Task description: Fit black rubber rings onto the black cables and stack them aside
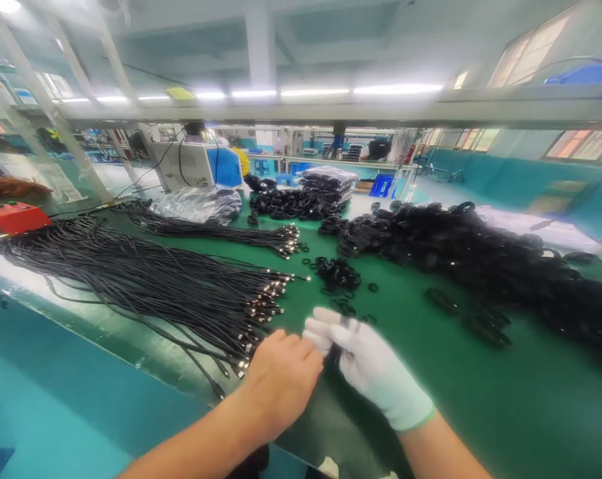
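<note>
My left hand [285,376], bare, has its fingers curled in and meets the fingertips of the other hand; whatever is in its grip is hidden. A white glove covers my right hand [365,359], which is closed around a dark piece of what looks like a coiled black cable [333,354], mostly covered by the fingers. Thin black bands [349,324] circle the gloved fingers. Just beyond the hands lies a small heap of black rings [338,273], with a few loose ones around it. Left of my hands, a large bundle of black cables [181,286] points its metal plugs toward them.
A second cable bundle [221,233] lies farther back. Coiled black cables [455,246] form a long pile on the right of the green tabletop [410,392]. Clear plastic bags [198,205], a white-and-blue machine [201,163] and a red control box [16,217] stand behind and left. A shelf beam [301,110] crosses overhead.
</note>
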{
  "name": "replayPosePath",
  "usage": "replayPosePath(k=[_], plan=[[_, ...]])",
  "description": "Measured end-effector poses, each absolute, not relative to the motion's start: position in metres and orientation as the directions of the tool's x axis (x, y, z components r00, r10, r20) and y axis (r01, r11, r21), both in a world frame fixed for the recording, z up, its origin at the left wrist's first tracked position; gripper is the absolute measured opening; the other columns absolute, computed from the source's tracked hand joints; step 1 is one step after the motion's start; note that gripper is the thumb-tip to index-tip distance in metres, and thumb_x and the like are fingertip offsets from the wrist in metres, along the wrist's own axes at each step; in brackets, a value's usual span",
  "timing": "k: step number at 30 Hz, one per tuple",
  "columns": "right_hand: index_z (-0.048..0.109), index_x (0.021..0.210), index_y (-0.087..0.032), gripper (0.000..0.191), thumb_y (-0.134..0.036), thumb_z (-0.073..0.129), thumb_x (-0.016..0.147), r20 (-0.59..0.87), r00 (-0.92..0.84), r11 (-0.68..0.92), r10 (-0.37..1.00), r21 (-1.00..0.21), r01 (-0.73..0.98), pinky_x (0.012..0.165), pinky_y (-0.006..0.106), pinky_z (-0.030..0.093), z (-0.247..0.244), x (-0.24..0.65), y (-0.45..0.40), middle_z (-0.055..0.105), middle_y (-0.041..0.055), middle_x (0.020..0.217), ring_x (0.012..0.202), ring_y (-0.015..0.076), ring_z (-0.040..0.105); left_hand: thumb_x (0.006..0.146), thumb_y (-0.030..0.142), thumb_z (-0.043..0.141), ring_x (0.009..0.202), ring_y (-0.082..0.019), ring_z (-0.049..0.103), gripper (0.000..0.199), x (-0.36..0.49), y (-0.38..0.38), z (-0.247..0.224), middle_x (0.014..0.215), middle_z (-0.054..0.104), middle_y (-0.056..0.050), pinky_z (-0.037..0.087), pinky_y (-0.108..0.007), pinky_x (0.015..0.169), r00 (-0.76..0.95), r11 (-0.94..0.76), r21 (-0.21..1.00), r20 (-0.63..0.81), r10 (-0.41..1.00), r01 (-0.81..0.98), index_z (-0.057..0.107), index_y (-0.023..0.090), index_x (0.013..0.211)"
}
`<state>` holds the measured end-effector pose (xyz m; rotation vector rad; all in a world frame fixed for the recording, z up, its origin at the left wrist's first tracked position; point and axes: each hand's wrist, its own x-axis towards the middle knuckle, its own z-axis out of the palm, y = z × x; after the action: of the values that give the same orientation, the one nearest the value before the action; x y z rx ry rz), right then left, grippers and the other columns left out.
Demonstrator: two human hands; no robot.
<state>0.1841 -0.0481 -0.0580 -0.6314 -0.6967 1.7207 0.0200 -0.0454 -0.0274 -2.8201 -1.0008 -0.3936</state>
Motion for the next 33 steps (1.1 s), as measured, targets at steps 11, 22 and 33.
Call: replayPosePath(k=[11, 22, 33], plan=[[0.06, 0.104, -0.008, 0.032, -0.021, 0.069, 0.077, 0.011, -0.646, -0.5, 0.763, -0.623, -0.601, 0.083, 0.04, 0.043, -0.062, 0.162, -0.064, 0.06, 0.0091, 0.085, 0.079, 0.0176, 0.058, 0.078, 0.029, 0.067, 0.079, -0.013, 0.054, 0.01, 0.002, 0.007, 0.007, 0.075, 0.063, 0.004, 0.037, -0.026, 0.083, 0.916, -0.927, 0.189, 0.179, 0.358, 0.325, 0.062, 0.021, 0.078], [0.053, 0.083, -0.01, 0.027, -0.023, 0.072, 0.069, -0.058, -0.804, -0.743, 0.592, -0.424, -0.518, 0.072, 0.032, 0.042, -0.068, 0.166, -0.063, 0.046, -0.0001, 0.07, 0.065, 0.0126, 0.049, 0.078, 0.019, 0.061, 0.067, -0.01, 0.055, 0.005, 0.006, 0.013, 0.008, 0.072, 0.06, 0.003, 0.041, -0.018, 0.06, 0.893, -0.686, 0.627, -0.033, 0.449, 0.368, 0.064, 0.017, 0.075], [0.059, 0.088, -0.01, 0.031, -0.025, 0.076, 0.068, -0.102, -0.704, -0.612, 0.703, -0.591, -0.526, 0.083, 0.043, 0.042, -0.063, 0.162, -0.067, 0.06, 0.0073, 0.081, 0.078, 0.0193, 0.057, 0.08, 0.018, 0.053, 0.074, -0.013, 0.056, 0.013, -0.001, -0.022, -0.03, 0.079, 0.063, -0.001, 0.043, -0.023, 0.066, 0.598, -0.281, 0.923, 0.071, 0.798, 0.265, 0.064, 0.014, 0.081]])
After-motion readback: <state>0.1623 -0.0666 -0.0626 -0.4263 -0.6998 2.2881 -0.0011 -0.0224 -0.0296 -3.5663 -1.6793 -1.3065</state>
